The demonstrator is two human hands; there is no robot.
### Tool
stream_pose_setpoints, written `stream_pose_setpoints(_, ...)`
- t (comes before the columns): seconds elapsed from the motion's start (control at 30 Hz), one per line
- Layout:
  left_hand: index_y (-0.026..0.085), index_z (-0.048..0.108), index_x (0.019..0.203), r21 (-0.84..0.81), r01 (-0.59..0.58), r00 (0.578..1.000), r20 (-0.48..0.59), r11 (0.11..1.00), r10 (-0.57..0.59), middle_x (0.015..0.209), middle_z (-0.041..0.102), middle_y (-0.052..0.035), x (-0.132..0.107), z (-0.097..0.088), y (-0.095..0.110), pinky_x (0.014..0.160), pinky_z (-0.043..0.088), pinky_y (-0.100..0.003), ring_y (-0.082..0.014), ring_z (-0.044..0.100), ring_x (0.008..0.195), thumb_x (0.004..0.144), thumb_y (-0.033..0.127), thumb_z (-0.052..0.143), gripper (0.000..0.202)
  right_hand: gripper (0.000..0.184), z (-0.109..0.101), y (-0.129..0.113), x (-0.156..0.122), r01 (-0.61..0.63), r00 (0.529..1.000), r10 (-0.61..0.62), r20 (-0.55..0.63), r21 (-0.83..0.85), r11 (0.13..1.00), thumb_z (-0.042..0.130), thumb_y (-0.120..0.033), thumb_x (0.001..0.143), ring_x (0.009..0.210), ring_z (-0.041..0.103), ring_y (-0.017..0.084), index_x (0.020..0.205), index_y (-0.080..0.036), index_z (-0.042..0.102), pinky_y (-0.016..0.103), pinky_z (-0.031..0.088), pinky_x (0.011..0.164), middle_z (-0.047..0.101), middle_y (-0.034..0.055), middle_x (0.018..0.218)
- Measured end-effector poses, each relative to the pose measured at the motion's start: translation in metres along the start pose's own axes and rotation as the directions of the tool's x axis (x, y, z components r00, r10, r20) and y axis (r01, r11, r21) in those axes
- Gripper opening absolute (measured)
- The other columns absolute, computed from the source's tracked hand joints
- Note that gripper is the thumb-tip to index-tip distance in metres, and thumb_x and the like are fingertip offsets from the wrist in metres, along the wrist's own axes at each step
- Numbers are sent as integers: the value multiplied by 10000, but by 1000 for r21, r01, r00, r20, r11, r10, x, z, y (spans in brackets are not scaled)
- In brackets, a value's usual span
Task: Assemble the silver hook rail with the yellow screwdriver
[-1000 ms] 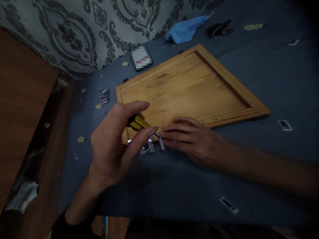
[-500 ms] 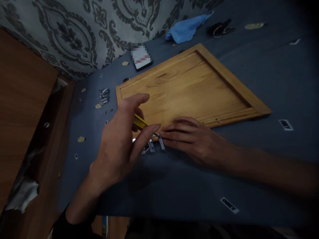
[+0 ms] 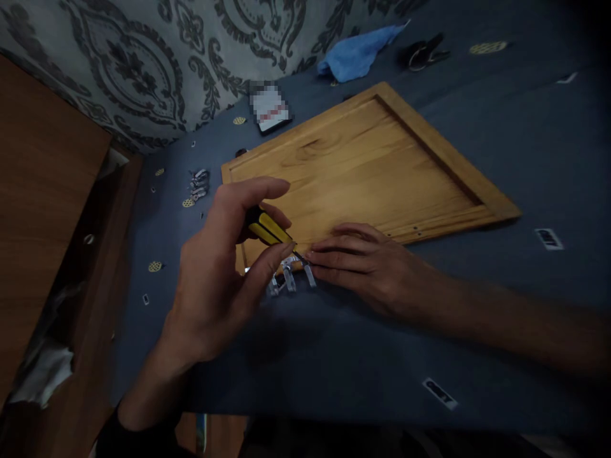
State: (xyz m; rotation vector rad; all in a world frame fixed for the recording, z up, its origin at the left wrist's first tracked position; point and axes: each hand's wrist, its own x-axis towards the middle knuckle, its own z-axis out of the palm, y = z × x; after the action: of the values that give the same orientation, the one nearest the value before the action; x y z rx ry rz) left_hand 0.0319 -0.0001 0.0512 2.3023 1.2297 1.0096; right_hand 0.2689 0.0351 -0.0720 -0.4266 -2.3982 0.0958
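My left hand (image 3: 224, 280) grips a yellow-and-black screwdriver (image 3: 268, 230) between thumb and fingers, its tip pointing down at a shiny metal hinge (image 3: 289, 278). The hinge sits at the near corner of a flat wooden cabinet door (image 3: 363, 165) that lies on a blue cloth. My right hand (image 3: 365, 264) rests flat beside the hinge, fingertips pressed against it and the door's edge.
More metal hinges (image 3: 199, 182) lie left of the door, with small round yellow caps (image 3: 155, 266) scattered about. A blue rag (image 3: 356, 54) and a black clamp (image 3: 422, 54) lie at the far end. Brown wooden furniture (image 3: 42, 210) stands at the left.
My left hand has turned on the screwdriver, fingers opening and then closing round the handle again. My right hand and the door have stayed in place.
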Motion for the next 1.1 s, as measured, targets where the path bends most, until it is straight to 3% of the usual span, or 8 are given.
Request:
stream_pose_setpoints(0.23,381,694,1293,37,-41,979,-200,998,47,1223,646,3,3,-6,7,901,719,-393,-218,744,1052,975,196,794,381,359,2,0,-2,-7,1000,7,-9,23,1000,494,-94,1053,1204,735,235,1244,-217,772,520,563,1084,831,71,1234)
stream_pose_setpoints(0.33,374,685,1305,34,-43,986,-158,998,48,1191,679,4,3,-6,5,888,721,-404,-218,754,1029,993,249,787,351,343,1,0,-1,-3,1000,3,-19,15,1000,485,-89,1061,1175,739,234,1225,-188,770,506,566,1073,830,75,1236)
stream_pose_setpoints(0.47,405,617,1371,59,-15,998,-59,998,19,1147,723,19,1,-3,0,947,688,-442,-237,762,1065,1017,200,735,426,360,-1,0,0,1,1000,-1,-7,7,1000,479,-83,1056,1177,735,233,1242,-198,765,507,561,1075,828,69,1244)
stream_pose_setpoints(0.73,363,612,1370,13,-25,999,-23,1000,25,1140,721,8,-1,1,-2,915,660,-383,-214,741,1085,989,123,746,469,324,-1,-2,2,15,999,-15,-35,-1,1000,471,-97,1079,1152,743,239,1204,-166,763,489,573,1054,831,76,1229)
stream_pose_setpoints(0.83,357,589,1387,43,-27,1000,-1,999,27,1150,725,9,-1,0,-4,934,653,-377,-210,745,1097,1005,138,734,463,331,-2,-2,2,6,1000,-6,-25,-3,1000,461,-104,1089,1167,742,237,1206,-171,763,490,570,1069,829,72,1238)
stream_pose_setpoints(1.0,346,568,1409,205,-97,995,-8,974,101,1249,727,-14,-1,3,-3,875,672,-324,-203,758,1077,1028,305,745,422,361,-1,-2,1,3,1000,-3,-15,-25,1000,429,-122,1106,1180,735,220,1218,-193,765,485,568,1085,826,59,1246)
stream_pose_setpoints(1.1,374,556,1414,264,-90,995,-12,960,96,1285,732,6,-1,4,-2,844,681,-298,-179,764,1007,1050,284,715,407,358,0,-1,1,16,999,-18,-35,-40,999,426,-142,1117,1166,737,215,1202,-193,770,475,571,1077,832,58,1223)
